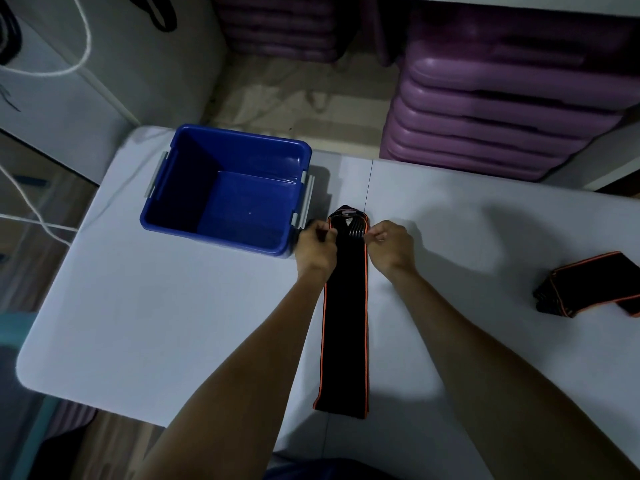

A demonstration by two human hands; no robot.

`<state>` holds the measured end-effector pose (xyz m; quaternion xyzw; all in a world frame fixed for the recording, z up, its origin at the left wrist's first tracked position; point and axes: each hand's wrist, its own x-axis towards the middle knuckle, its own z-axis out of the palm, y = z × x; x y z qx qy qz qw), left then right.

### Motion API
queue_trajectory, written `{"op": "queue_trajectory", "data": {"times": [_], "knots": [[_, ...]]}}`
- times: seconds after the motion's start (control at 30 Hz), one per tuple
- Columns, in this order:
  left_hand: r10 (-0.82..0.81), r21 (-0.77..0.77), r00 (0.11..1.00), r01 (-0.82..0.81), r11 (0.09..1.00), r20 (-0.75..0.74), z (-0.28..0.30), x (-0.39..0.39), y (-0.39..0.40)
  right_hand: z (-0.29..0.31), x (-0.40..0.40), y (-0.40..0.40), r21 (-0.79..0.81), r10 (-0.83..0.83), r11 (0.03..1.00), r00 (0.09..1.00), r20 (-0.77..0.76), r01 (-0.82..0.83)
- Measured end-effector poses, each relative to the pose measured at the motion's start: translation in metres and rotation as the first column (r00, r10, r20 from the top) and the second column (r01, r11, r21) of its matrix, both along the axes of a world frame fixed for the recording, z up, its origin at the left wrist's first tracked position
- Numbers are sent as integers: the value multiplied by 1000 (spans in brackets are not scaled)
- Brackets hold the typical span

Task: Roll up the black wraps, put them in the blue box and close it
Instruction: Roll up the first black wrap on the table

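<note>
Long black elastic wrap with orange edges (344, 327) lies flat, lengthwise on pale grey table (145, 306), far end beside open blue plastic box (228, 188). Left hand (316, 247) and right hand (391, 245) pinch wrap's far end from either side, fingers closed on its edges. Second black wrap with orange trim (588, 285) lies bunched at table's right, well apart. Purple stacked plastic items (502, 109) behind table
</note>
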<state>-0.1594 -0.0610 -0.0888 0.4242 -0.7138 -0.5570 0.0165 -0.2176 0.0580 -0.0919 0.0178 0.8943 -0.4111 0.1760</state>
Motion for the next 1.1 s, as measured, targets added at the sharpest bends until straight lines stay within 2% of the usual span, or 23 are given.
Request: {"op": "queue_trajectory", "data": {"times": [0.33, 0.5, 0.6, 0.67, 0.83, 0.97, 1.1], "knots": [[17, -98, 992, -4, 995, 129, -6, -20, -3, -13, -14, -9, -51, -58, 997, 997, -60, 55], [-12, -76, 992, 22, 997, 129, -8, -14, -4, -18, -7, -4, -112, -72, 992, 989, -133, 57], [-21, -49, 993, 27, 998, 116, -6, -3, -4, -21, -1, 5, -113, -61, 993, 991, -123, 47], [-61, -69, 990, 70, 995, 129, -7, 11, -2, -21, 5, 15, -72, -17, 997, 994, -108, 9], [-186, -161, 960, 222, 962, 211, -1, 64, 5, -13, 48, 49, 24, 215, 976, 976, -36, -214], [-266, -93, 924, 301, 949, 276, 0, 113, 13, -7, 96, 79, 57, 305, 950, 951, 52, -307], [-262, -51, 922, 288, 956, 284, -2, 150, 26, -5, 140, 97, 73, 338, 937, 938, 75, -343]]}}
